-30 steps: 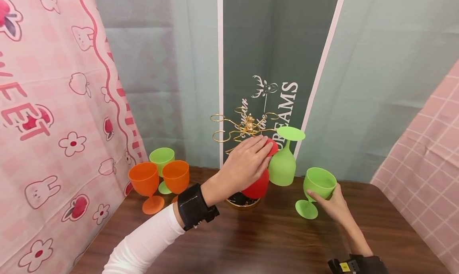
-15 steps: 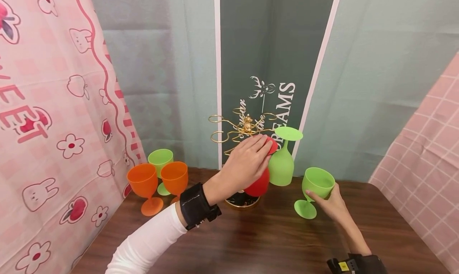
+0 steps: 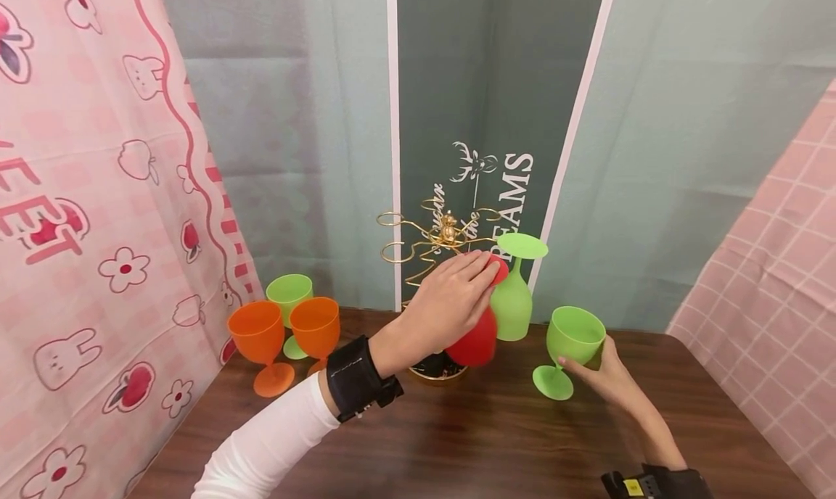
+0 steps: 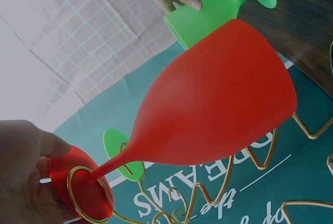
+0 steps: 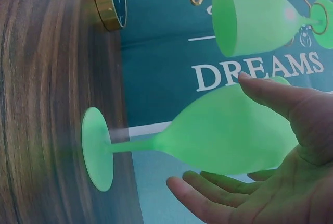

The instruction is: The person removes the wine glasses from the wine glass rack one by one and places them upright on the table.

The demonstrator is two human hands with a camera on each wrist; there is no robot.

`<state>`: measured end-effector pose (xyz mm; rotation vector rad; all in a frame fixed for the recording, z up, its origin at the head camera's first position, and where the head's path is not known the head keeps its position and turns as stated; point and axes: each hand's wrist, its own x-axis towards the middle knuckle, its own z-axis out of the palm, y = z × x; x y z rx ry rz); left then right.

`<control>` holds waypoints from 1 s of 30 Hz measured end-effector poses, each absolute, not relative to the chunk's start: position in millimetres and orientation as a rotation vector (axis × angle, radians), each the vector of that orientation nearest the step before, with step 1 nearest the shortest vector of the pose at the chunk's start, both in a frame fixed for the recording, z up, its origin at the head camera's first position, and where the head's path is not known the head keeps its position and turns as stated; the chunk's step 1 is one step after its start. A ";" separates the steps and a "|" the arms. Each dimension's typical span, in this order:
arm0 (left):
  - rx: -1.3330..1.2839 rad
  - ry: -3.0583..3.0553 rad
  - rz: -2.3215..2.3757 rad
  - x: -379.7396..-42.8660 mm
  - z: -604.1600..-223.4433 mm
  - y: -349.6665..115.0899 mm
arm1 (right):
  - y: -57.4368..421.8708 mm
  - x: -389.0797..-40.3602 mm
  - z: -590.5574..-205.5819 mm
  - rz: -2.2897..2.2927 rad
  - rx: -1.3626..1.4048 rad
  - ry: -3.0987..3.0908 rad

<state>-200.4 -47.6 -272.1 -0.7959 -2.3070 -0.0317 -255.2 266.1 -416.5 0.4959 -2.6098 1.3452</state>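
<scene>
A red goblet point(image 4: 218, 94) hangs upside down at the gold wire rack point(image 3: 447, 231); my left hand point(image 3: 451, 296) holds its foot. In the left wrist view, a gold loop encircles the stem close to that foot. Beside it an upside-down green goblet point(image 3: 512, 307) hangs with its foot in another loop. My right hand point(image 3: 617, 379) curves round the bowl of a second green goblet point(image 3: 575, 336), which stands upright on the table at the right. Its thumb lies over the bowl, the fingers on the far side. From the head, my left hand covers part of the red goblet.
Two orange goblets point(image 3: 256, 332) and another green goblet point(image 3: 289, 292) stand upright at the left of the wooden table point(image 3: 509, 441). The rack's round gold-rimmed base point(image 3: 439, 377) sits mid-table. Printed cloths point(image 3: 339, 158) hang at the back and sides.
The red goblet's bowl has swung slightly to the right, its foot still in my left hand. My right hand has slid a little lower on the green goblet, which stays in place.
</scene>
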 end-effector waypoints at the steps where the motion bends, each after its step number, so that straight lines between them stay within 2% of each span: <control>1: -0.799 -2.311 -0.051 -200.1 -272.5 -48.3 | 266.5 -255.9 -416.9 1.362 0.522 -2.607; 13: -0.868 -2.204 -0.272 -192.9 -278.4 -59.7 | 270.3 -251.7 -412.7 1.439 0.444 -2.806; 30: -0.826 -2.256 -0.273 -191.5 -276.3 -73.1 | 270.4 -248.5 -407.3 1.485 0.380 -2.881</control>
